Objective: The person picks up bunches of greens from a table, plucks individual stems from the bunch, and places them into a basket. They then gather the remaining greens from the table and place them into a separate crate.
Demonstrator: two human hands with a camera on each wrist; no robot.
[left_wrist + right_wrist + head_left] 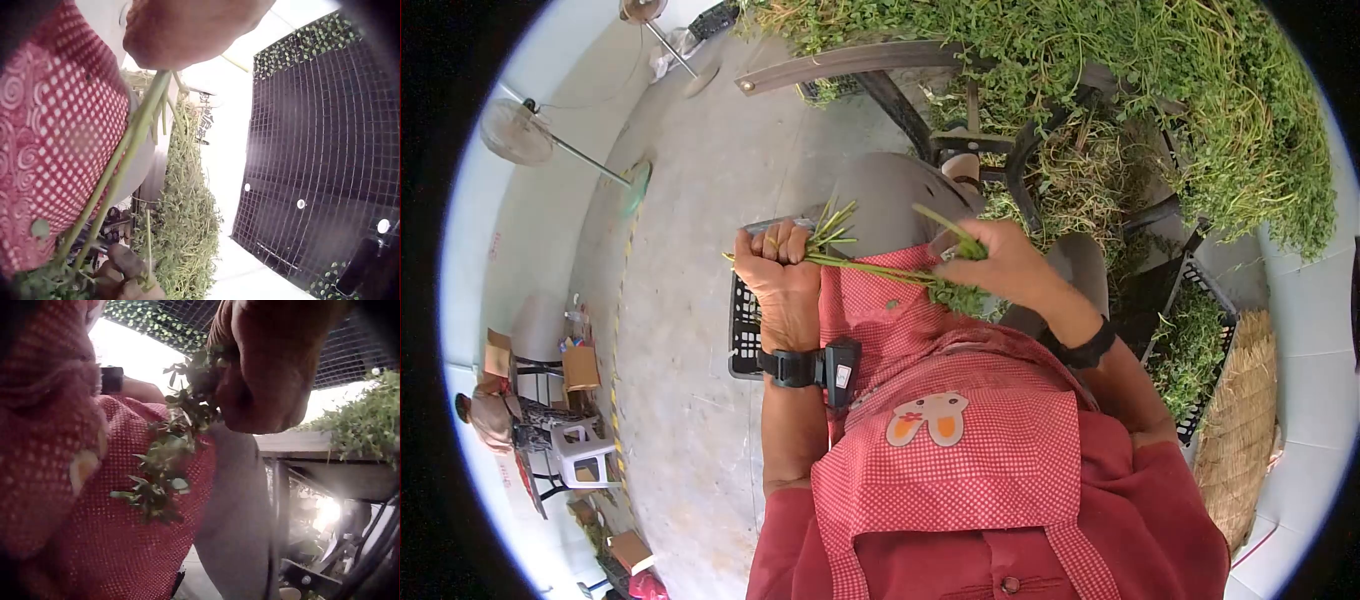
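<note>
My left hand (778, 270) is curled round a small bunch of green stems (832, 225), whose cut ends stick out past the fingers. Longer stems (119, 169) run from that fist across the apron toward my right hand (1000, 262). The right hand pinches a leafy stem (950, 228) over the lap, its thumb and fingers bent together. Below it, in the right wrist view, hang leafy tops (165, 462). The red checked apron (960, 480) lies under both hands.
A heap of leafy greens (1080, 60) covers the table at the front right, above its metal frame (870, 62). Black crates (745, 330) stand by the left arm and at the right, near a straw mat (1238, 400). Two fans (515, 132) stand at the far left.
</note>
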